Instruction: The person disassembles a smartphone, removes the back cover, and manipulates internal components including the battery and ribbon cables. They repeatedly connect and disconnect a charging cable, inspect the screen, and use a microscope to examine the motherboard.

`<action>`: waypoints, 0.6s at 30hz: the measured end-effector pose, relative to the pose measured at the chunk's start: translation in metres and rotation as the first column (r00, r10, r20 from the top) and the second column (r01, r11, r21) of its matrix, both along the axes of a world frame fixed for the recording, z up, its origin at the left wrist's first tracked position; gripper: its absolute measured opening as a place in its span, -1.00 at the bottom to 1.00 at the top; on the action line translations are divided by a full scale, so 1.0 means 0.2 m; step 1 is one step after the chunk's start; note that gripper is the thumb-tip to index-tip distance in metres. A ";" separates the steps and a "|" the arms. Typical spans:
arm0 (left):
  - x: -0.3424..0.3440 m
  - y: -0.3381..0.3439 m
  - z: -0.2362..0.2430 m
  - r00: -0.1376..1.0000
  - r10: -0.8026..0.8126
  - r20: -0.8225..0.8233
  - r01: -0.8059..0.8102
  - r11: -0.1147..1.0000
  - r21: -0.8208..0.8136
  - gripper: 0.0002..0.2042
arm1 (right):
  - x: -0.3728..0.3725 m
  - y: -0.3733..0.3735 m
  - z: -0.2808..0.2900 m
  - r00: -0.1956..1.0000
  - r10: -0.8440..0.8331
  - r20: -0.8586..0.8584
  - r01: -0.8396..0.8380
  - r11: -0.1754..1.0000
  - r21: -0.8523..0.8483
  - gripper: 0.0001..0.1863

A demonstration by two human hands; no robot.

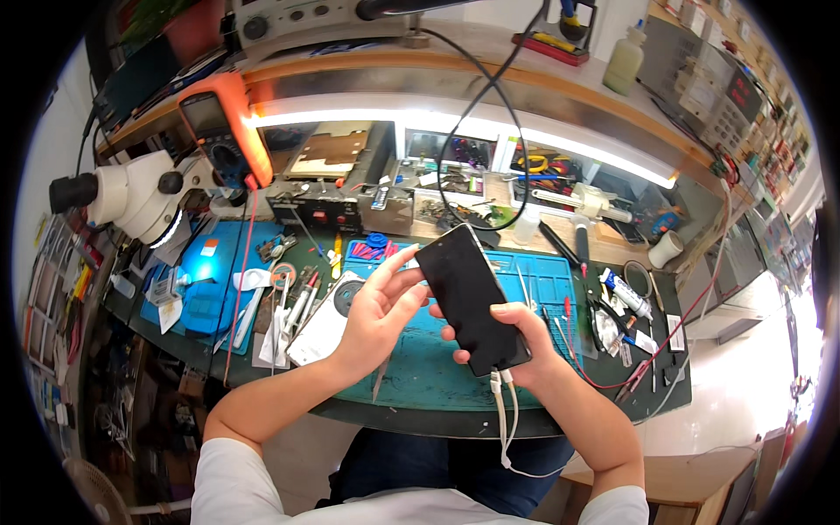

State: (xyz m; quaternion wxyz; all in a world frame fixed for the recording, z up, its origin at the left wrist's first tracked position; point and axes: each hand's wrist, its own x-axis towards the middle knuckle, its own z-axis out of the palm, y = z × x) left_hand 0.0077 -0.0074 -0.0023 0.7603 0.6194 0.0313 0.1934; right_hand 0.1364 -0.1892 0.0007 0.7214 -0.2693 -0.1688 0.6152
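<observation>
A black smartphone with a dark screen is held tilted above the bench. My right hand grips its lower end, thumb over the right edge of the glass and fingertips showing at the left edge. From the phone's bottom edge hangs a white cable, which loops down past my lap. My left hand is beside the phone's upper left edge with its fingers stretched and apart. Its fingertips are close to that edge; whether they touch it I cannot tell. Beneath both hands lies a teal work mat.
At the left stand a microscope and an orange multimeter. Tweezers and screwdrivers lie left of my left arm. Pliers and a white tube lie at the right. A black cable loop hangs behind the phone.
</observation>
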 end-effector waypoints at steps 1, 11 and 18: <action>-0.01 0.01 0.00 1.000 0.000 -0.006 0.000 1.000 0.001 -0.44 | -0.01 0.01 -0.02 1.000 -0.005 0.004 0.005 1.000 -0.009 -0.33; -0.04 -0.07 -0.03 0.944 -0.218 -0.246 0.145 0.948 -0.283 -0.44 | -0.13 0.01 -0.03 -0.040 -0.178 0.983 0.347 0.920 0.181 -0.08; -0.01 -0.03 0.01 0.977 0.038 -0.212 -0.126 0.900 -0.416 -0.76 | -0.11 0.00 0.00 -0.098 -0.215 0.972 0.494 0.837 0.235 -0.30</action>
